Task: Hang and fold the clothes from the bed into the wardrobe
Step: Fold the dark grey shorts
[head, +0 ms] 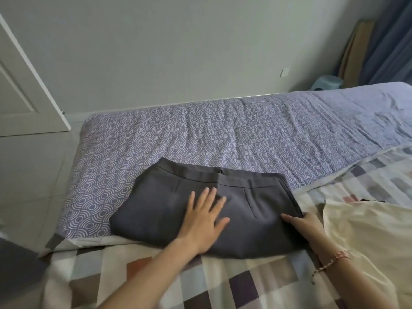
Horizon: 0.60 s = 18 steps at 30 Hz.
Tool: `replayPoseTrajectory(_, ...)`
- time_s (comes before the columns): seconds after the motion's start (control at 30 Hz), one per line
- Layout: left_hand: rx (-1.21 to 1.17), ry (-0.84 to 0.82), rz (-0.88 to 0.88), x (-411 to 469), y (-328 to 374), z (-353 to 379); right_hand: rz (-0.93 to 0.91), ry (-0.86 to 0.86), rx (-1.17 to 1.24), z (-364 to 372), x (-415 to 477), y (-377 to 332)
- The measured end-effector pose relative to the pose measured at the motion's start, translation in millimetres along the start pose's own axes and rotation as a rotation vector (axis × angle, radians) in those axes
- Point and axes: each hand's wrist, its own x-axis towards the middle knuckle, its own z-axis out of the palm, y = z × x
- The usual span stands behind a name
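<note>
Step in hand: flattening the fold of the grey trousers point(156, 208).

1. My left hand point(205, 219) lies flat on the middle of the trousers, fingers straight and spread wide, holding nothing. Judgement: press evenly through the palm and sweep outward toward the waistband, so trapped air and creases leave the fold.
2. My right hand point(308, 224) sits at the right edge of the trousers. One digit lies on top of the cloth; the rest run out of sight at the edge, so I cannot tell whether they pinch it. Judgement: hold this edge square to the waistband while the other palm smooths.
3. Location of item: the trousers lie folded on the bed, partly on the purple patterned sheet point(200, 134) and partly on the checked quilt point(223, 282). A cream garment point(367, 230) lies just beside them on the right, not yet folded.

Containers: no wardrobe interior is in view. A white panelled door point(20, 97) stands at the left; I cannot tell whether it belongs to the wardrobe
</note>
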Motion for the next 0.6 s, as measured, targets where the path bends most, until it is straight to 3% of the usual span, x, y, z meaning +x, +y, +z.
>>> replayPoseTrajectory(0.1,0.006,-0.305,-0.104,4,15,25,-0.014,-0.157,0.099,-17,-10,-24)
replayPoseTrajectory(0.2,-0.137,-0.309,-0.126,2,10,33,-0.126,-0.364,0.295,-21,-36,-73)
replayPoseTrajectory(0.27,-0.643,-0.213,-0.255,2,9,16,-0.258,-0.446,0.367,-9,-59,-113)
replayPoseTrajectory(0.33,-1.297,-0.097,-0.556,-2,-2,-13,-0.398,-0.481,0.362,16,-82,-151)
replayPoseTrajectory(0.4,-1.709,-0.066,-0.799,-12,-28,-35,-0.526,-0.462,0.214,54,-107,-183)
replayPoseTrajectory(0.47,-1.919,0.010,-0.946,-28,-61,-45,-0.627,-0.510,0.066,97,-136,-202)
replayPoseTrajectory(0.53,-1.962,0.160,-1.040,-46,-89,-52,-0.693,-0.624,-0.015,141,-161,-208)
replayPoseTrajectory(0.6,-1.978,0.231,-1.122,-61,-109,-52,-0.822,-0.562,-0.120,173,-170,-196)
